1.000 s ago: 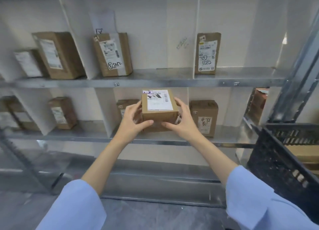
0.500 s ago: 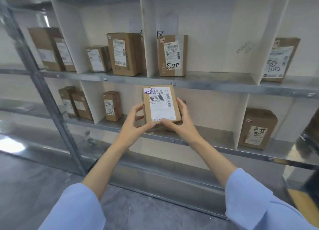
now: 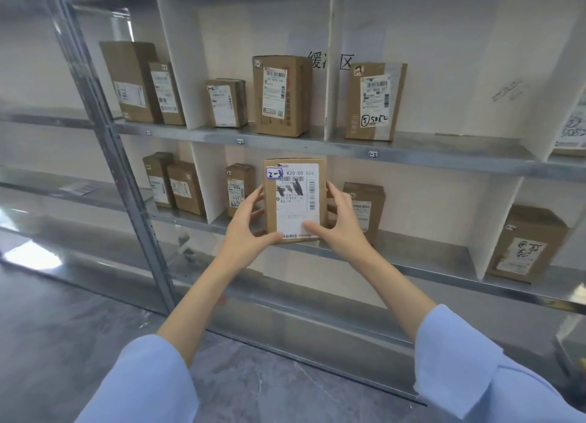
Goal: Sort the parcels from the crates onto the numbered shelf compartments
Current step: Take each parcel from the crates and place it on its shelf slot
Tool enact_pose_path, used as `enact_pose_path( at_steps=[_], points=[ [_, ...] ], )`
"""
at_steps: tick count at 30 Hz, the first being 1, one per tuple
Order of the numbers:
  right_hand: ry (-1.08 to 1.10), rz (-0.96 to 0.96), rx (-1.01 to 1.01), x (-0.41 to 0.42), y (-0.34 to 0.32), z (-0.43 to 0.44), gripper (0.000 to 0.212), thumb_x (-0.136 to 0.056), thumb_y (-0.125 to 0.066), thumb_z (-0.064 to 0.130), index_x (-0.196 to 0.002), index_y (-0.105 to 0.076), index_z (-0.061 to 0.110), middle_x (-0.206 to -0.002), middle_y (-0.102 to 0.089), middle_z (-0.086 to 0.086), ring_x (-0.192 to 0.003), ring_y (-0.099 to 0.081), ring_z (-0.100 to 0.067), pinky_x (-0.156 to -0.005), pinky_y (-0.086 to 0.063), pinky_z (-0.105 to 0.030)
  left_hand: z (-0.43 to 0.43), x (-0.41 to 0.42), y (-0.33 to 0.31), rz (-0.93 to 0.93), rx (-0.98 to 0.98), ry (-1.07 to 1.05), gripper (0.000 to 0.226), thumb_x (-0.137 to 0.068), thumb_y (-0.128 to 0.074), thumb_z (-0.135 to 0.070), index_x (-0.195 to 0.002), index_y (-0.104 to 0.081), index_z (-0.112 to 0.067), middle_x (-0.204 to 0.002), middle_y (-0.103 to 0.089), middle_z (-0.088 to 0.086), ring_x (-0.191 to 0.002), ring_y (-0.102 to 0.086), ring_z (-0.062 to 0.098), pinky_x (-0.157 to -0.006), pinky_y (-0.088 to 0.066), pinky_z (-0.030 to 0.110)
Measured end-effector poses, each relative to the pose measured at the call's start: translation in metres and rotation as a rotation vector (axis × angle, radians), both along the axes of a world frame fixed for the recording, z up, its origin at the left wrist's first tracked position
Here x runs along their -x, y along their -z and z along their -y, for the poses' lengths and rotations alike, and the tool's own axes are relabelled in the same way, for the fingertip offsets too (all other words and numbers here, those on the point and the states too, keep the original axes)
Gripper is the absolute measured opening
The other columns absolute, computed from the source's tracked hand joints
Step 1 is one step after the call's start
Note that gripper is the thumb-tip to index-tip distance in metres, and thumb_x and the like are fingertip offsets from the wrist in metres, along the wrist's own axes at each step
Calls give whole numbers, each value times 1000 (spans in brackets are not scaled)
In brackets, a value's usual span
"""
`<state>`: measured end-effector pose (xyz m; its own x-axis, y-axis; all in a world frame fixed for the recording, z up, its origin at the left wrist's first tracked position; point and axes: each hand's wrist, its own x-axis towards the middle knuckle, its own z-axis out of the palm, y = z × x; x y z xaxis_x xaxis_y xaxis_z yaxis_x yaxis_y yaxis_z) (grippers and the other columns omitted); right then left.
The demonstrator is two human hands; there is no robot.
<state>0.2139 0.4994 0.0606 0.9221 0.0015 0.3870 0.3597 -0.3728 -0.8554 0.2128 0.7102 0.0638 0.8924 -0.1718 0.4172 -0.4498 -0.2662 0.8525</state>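
A small brown parcel (image 3: pixel 295 197) with a white shipping label and a handwritten tag at its top left stands upright in front of the lower shelf (image 3: pixel 421 257). My left hand (image 3: pixel 245 229) grips its left side and lower corner. My right hand (image 3: pixel 339 219) grips its right side, thumb across the label's bottom. The parcel's base is level with the shelf's front edge, in the wide compartment between two white dividers. Another parcel (image 3: pixel 364 207) stands behind it to the right, and one (image 3: pixel 239 186) to the left.
The upper shelf (image 3: pixel 317 140) carries several labelled parcels in compartments marked by small tags. White dividers (image 3: pixel 494 223) split the shelves. A parcel (image 3: pixel 526 245) stands in the far right lower compartment. A grey metal upright (image 3: pixel 104 131) runs down the left. The floor is grey.
The view has swung left along the shelving, and the black crate at the right has left the frame. Both hands have tilted the parcel upright, label facing me, and kept holding it.
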Motion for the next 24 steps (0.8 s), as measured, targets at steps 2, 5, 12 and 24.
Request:
enact_pose_path(
  at_steps=[2, 5, 12, 24],
  points=[
    [27, 19, 34, -2, -4, 2, 88, -84, -78, 18, -154, -25, 28, -128, -30, 15, -104, -35, 33, -72, -34, 8, 2, -7, -1, 34, -1, -6, 90, -78, -80, -6, -150, -31, -28, -150, -38, -9, -125, -46, 2, -78, -48, 7],
    [76, 25, 67, -3, -7, 14, 85, -85, -77, 15, -154, -27, 22, -128, -31, 8, -115, -42, 6, -70, -35, 8, 15, -17, 0, 63, 21, 22, 85, -77, -79, -4, -148, -36, -23, -145, -44, -8, -120, -49, -3, -78, -45, 4],
    [180, 30, 61, -4, -2, 65, 83, -80, -81, 17, -145, -30, 24, -145, -38, 2, -130, -45, -14, -111, -41, -40, 73, -36, 12, 82, 73, 82, 70, -81, -76, -6, -139, -43, -24, -129, -54, -13, -116, -56, 0, -93, -45, 11],
    [246, -111, -104, -55, 52, 166, 90, -81, -80, 11, -151, -24, 26, -128, -52, 17, -106, -54, 20, -80, -48, -6, 183, -102, 52, 36, -26, 179, 67, -83, -72, -3, -141, -43, -16, -139, -53, -5, -123, -54, 10, -107, -44, 38]
  ],
)
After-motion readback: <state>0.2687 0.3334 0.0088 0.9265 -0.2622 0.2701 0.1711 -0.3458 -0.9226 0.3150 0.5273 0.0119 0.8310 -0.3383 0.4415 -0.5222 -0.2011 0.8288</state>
